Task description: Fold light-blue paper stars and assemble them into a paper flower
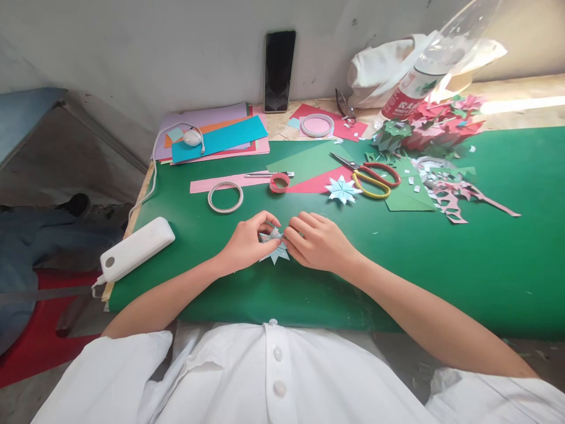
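Between my two hands is a pale blue folded paper star [276, 254], low over the green tabletop. My left hand [246, 244] grips its left side, thumb across the front and fingers curled behind. My right hand [320, 240] is closed at the star's right edge, its fingertips pinching there; the fingers cover part of the paper. A second light blue paper star [342, 189] lies beyond my right hand, beside scissors [371, 179] with red and yellow handles. A roll of tape [225, 197] and a small red paper ring [279, 183] lie beyond my left hand.
Coloured paper sheets [220, 139] are stacked at the back left. A white power bank [138, 249] sits at the left edge, and a phone [279, 72] leans on the wall. Paper scraps [457, 197], paper flowers [445, 132] and a plastic bottle [410, 88] are on the right.
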{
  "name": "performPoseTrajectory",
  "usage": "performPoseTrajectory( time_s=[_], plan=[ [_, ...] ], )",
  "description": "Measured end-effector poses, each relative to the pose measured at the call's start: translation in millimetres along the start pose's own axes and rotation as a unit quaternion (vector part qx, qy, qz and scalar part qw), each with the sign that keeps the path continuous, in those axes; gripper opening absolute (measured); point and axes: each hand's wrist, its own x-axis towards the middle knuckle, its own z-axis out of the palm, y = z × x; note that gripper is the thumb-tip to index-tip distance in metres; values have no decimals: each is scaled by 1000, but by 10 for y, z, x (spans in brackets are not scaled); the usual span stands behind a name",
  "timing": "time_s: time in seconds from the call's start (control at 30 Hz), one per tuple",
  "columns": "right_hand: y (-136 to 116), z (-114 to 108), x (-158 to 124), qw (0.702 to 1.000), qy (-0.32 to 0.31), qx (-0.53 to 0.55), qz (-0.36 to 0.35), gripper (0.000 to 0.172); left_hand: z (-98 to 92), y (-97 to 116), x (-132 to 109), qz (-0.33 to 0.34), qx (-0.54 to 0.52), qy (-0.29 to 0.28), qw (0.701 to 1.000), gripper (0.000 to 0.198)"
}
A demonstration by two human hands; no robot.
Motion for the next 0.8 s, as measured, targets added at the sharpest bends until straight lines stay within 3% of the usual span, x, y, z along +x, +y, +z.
performPoseTrajectory(
  time_s=[0.2, 0.43, 0.8],
  plan=[
    [-1, 57, -36, 996, -20, 91, -1, 24, -6, 14, -18, 35, 20, -25, 999, 24],
    [36, 85, -78, 970, -46, 234, 34, 23, -22, 30, -33, 41, 3, -55, 998, 22],
    [20, 94, -81, 978, -46, 204, 22, 27, -15, 32, -35, 37, 13, -51, 998, 23]
  ],
)
